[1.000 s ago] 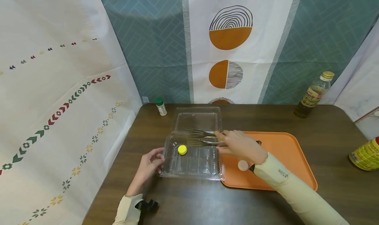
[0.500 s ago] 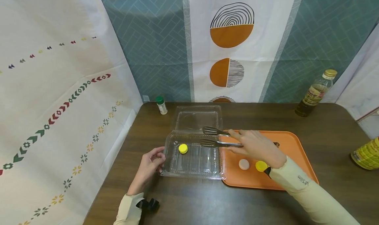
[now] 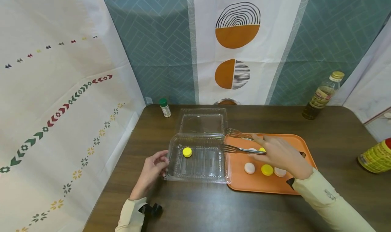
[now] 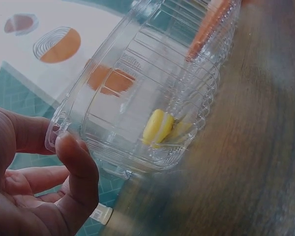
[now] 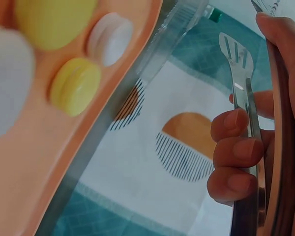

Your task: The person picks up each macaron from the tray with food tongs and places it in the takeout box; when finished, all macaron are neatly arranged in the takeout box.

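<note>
My left hand (image 3: 151,171) pinches the left rim of a clear plastic clamshell container (image 3: 203,171), as the left wrist view shows close up. In that container sits a single yellow macaron (image 3: 187,152). Metal tongs (image 3: 241,150) with slotted ends are gripped by my right hand (image 3: 282,155), their arms spread and nothing between the tips. The tongs hover over the left part of an orange tray (image 3: 259,188). On it lie a whitish macaron (image 3: 249,168), a yellow macaron (image 3: 267,170) and another whitish one (image 3: 279,172). Others behind are partly hidden by the tongs and hand.
The container's lid (image 3: 203,121) lies folded back toward the wall. A green-capped shaker (image 3: 165,108) stands at the back left, an oil bottle (image 3: 322,96) at the back right. A yellow canister (image 3: 377,157) is at the right edge of the dark wooden table (image 3: 195,208).
My right hand and the tongs have moved right, from over the container to over the tray, uncovering macarons there. The left hand stays on the container's rim.
</note>
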`<state>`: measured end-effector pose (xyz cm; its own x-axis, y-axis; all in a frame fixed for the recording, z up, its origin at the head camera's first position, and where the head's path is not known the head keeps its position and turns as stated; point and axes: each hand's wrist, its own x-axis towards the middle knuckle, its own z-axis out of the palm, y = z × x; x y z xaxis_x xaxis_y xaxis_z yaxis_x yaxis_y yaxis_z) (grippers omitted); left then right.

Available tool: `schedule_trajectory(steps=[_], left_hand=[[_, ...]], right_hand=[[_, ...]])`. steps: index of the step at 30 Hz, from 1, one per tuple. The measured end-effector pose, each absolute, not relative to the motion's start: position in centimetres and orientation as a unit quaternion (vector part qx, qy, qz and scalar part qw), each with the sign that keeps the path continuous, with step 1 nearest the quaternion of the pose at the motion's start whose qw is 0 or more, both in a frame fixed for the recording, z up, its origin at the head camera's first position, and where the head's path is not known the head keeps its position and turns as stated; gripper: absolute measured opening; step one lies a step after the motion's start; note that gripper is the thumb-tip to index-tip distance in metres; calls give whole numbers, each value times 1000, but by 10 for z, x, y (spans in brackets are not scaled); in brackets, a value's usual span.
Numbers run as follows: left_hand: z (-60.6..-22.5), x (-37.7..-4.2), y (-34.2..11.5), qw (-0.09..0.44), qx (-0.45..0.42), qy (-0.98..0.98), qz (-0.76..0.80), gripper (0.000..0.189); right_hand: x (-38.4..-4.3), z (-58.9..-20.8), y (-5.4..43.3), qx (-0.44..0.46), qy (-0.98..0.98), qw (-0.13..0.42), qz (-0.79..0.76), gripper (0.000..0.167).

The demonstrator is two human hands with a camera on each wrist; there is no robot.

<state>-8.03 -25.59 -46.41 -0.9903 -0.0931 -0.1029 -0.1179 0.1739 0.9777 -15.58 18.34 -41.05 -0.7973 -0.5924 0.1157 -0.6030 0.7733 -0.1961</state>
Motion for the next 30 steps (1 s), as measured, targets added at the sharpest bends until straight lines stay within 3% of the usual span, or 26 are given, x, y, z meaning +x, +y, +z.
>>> schedule_trajectory(steps=[16, 30], left_hand=[[-464, -81, -256, 16, -60, 759, 648, 43], [-464, -79, -255, 2, -43, 760, 648, 43]], right_hand=[[-144, -416, 229, 260, -961, 16, 96, 82], [-126, -432, 270, 249, -963, 27, 94, 74]])
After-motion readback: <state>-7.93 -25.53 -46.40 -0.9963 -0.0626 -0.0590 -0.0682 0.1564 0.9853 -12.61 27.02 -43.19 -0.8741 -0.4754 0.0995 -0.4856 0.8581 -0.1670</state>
